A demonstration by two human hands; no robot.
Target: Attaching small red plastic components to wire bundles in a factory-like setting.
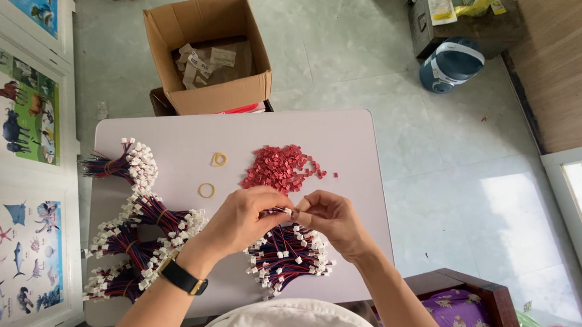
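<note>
My left hand, with a black watch on its wrist, and my right hand meet over the middle of a small white table. Between their fingertips they pinch the white end of a thin wire lead. Just below the hands lies a loose heap of red, blue and black wire leads with white plugs. A pile of small red plastic housings sits right behind the hands.
Banded bundles of the same wire leads fill the table's left side. Two yellow rubber bands lie near the middle. An open cardboard box stands behind the table. A blue and white round appliance sits on the floor.
</note>
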